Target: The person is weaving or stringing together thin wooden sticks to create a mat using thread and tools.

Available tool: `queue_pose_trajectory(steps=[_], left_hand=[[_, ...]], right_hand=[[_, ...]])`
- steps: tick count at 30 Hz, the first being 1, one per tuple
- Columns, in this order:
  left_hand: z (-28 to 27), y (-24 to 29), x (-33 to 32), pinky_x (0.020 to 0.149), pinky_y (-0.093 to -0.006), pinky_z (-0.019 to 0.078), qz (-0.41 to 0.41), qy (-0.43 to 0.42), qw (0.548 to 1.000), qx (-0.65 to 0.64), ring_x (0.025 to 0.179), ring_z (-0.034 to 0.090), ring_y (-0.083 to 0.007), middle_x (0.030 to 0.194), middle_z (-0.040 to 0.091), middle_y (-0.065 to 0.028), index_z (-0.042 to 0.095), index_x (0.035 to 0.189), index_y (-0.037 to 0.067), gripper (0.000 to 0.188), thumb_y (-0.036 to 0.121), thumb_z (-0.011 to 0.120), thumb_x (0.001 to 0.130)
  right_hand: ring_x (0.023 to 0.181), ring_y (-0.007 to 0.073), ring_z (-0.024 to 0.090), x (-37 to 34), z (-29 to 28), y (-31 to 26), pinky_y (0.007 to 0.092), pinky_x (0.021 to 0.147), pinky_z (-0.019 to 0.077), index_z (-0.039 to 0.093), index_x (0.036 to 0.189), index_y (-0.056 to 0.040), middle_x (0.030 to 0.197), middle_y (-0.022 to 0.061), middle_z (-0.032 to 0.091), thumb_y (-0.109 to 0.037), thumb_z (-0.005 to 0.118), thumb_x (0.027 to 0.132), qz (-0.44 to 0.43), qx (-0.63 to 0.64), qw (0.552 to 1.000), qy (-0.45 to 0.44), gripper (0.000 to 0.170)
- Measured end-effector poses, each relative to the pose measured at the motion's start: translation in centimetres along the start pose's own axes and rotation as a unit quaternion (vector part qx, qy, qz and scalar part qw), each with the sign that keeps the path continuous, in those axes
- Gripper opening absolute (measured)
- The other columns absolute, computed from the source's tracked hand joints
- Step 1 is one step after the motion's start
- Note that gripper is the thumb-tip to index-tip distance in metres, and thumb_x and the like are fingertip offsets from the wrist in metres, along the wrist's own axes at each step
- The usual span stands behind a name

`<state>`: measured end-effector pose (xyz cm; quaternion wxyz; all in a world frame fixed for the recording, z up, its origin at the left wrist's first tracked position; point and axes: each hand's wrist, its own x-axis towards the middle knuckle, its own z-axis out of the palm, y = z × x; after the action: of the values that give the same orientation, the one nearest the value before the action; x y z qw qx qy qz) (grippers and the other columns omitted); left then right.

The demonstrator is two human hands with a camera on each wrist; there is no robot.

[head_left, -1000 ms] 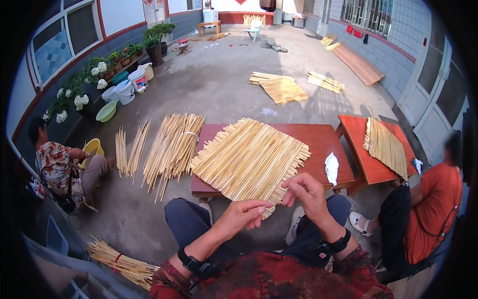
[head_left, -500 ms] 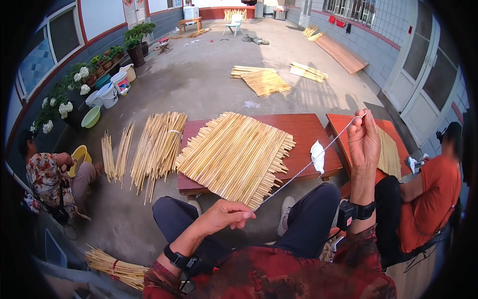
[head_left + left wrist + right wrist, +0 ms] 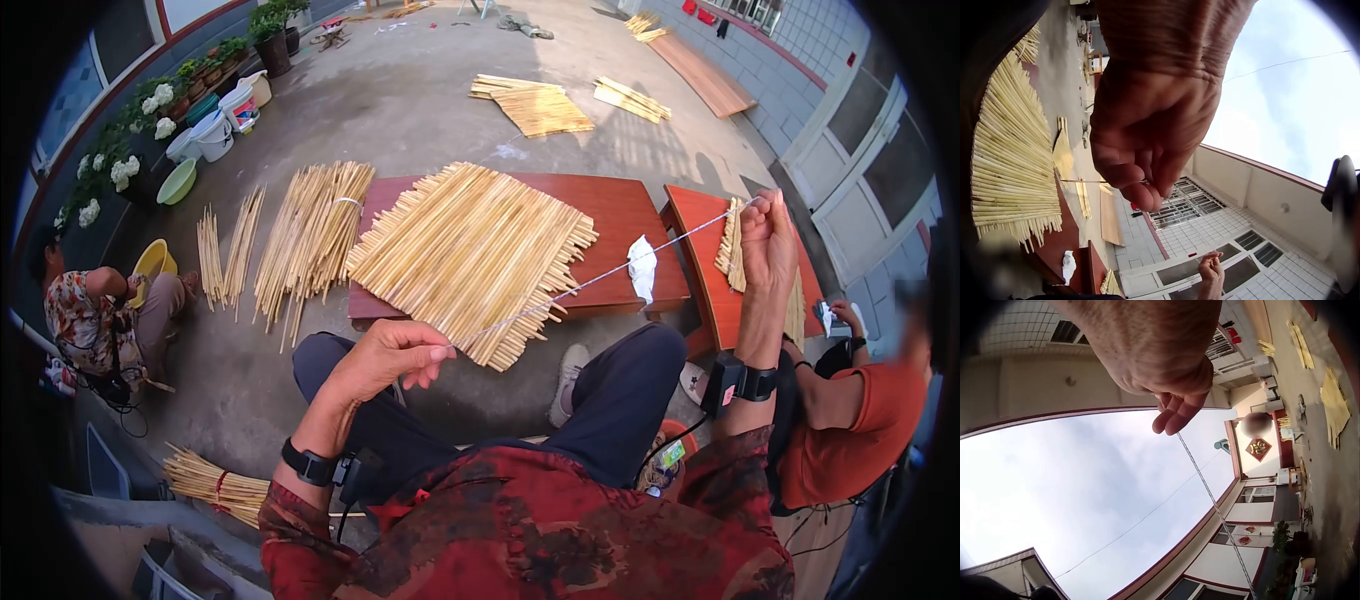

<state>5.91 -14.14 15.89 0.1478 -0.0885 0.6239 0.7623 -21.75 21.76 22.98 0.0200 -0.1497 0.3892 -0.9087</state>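
Note:
A thin pale string stretches between my two hands, slanting over the near right edge of a mat of straw-coloured stalks. The mat lies flat on a low red-brown table. My left hand pinches the string between thumb and fingertips, just off the mat's near left edge. Higher up and out to the right, my right hand grips the string's other part with curled fingers. In the right wrist view the string looks twisted and taut below those fingers.
A crumpled white wad lies on the table. Loose stalks lie on the floor to the left. At right stands a second red table, with a person in an orange top beside it. Another person sits left by a yellow basin.
My hands began close together at the mat's near corner. The right hand drew the string up and right; the left then shifted left. The string now spans between them.

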Motion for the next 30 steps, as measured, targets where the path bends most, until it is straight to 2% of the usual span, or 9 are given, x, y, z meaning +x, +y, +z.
queue_pose_trajectory(steps=[1,8,12,16,20,23,24,26,30], left_hand=[[-0.1,-0.3,0.1,0.042,-0.0184,0.0386,-0.003,-0.011,1.000,-0.009,0.057,0.058,-0.0095,0.068,0.061,-0.0055,0.061,0.087,0.000,0.011,0.008,0.056,0.082],[-0.1,-1.1,0.6,0.043,-0.0188,0.0387,-0.048,-0.030,0.996,0.071,0.064,0.060,-0.0094,0.073,0.061,-0.0046,0.060,0.092,0.000,0.014,0.009,0.056,0.082],[0.0,-0.8,1.0,0.044,-0.0203,0.0399,-0.049,0.020,0.978,0.201,0.060,0.059,-0.0084,0.071,0.060,-0.0033,0.058,0.089,-0.002,0.011,0.004,0.051,0.082],[-0.5,-2.4,2.1,0.054,-0.0262,0.0462,0.001,0.028,0.954,0.298,0.058,0.059,-0.0127,0.065,0.059,-0.0052,0.057,0.085,-0.001,0.009,0.006,0.053,0.082],[-0.8,-3.1,2.9,0.057,-0.0271,0.0457,0.035,0.026,0.921,0.387,0.061,0.059,-0.0150,0.068,0.061,-0.0063,0.058,0.083,-0.001,0.009,0.006,0.055,0.078],[-1.5,-4.3,4.1,0.060,-0.0347,0.0462,0.085,0.050,0.862,0.498,0.064,0.060,-0.0274,0.066,0.060,-0.0085,0.059,0.082,0.006,0.010,0.013,0.056,0.075],[-1.7,-4.5,4.5,0.060,-0.0347,0.0462,0.092,0.048,0.860,0.499,0.064,0.060,-0.0274,0.066,0.060,-0.0085,0.059,0.082,0.006,0.010,0.013,0.056,0.075],[-2.4,-4.9,5.5,0.062,-0.0349,0.0462,0.083,0.031,0.909,0.408,0.068,0.060,-0.0284,0.069,0.061,-0.0102,0.060,0.083,0.006,0.011,0.013,0.057,0.076],[-3.3,-5.3,7.3,0.069,-0.0340,0.0465,0.098,-0.006,0.873,0.477,0.076,0.059,-0.0298,0.079,0.062,-0.0157,0.062,0.090,0.004,0.017,0.012,0.058,0.076]], right_hand=[[0.069,0.0096,0.049,0.2,-0.4,0.0,0.0233,0.062,0.0471,0.046,0.093,0.0000,0.084,0.0057,0.049,-0.009,0.044,0.090,0.007,0.005,0.999,-0.032,0.010],[0.065,0.0088,0.049,0.2,-0.4,-0.3,0.0215,0.057,0.0447,0.047,0.093,0.0000,0.083,0.0061,0.051,-0.010,0.044,0.090,0.024,-0.032,0.999,-0.013,0.011],[0.064,0.0085,0.049,-0.4,0.9,0.6,0.0204,0.055,0.0443,0.048,0.092,-0.0015,0.084,0.0064,0.053,-0.011,0.045,0.090,0.026,-0.046,0.998,0.038,0.011],[0.062,0.0082,0.049,0.1,0.7,1.4,0.0205,0.053,0.0439,0.049,0.088,-0.0041,0.083,0.0057,0.054,-0.012,0.046,0.089,0.024,-0.025,0.999,0.037,0.008],[0.061,0.0091,0.049,0.3,1.0,1.8,0.0212,0.053,0.0437,0.048,0.086,-0.0050,0.082,0.0053,0.054,-0.011,0.047,0.089,0.022,-0.026,0.999,0.032,0.007],[0.061,0.0105,0.049,0.3,2.1,2.0,0.0230,0.053,0.0439,0.047,0.088,-0.0050,0.079,0.0054,0.053,-0.012,0.047,0.089,0.030,-0.031,0.998,0.044,0.007],[0.061,0.0105,0.049,0.4,2.4,2.1,0.0230,0.053,0.0439,0.047,0.088,-0.0050,0.079,0.0054,0.053,-0.012,0.047,0.089,0.023,-0.032,0.998,0.044,0.007],[0.060,0.0107,0.049,0.6,2.8,2.3,0.0232,0.052,0.0437,0.047,0.087,-0.0048,0.079,0.0054,0.053,-0.012,0.047,0.089,0.034,0.003,0.998,0.045,0.007],[0.058,0.0106,0.049,0.4,5.7,2.8,0.0234,0.050,0.0438,0.049,0.086,-0.0035,0.079,0.0063,0.054,-0.012,0.047,0.089,0.049,-0.020,0.999,-0.007,0.009]])
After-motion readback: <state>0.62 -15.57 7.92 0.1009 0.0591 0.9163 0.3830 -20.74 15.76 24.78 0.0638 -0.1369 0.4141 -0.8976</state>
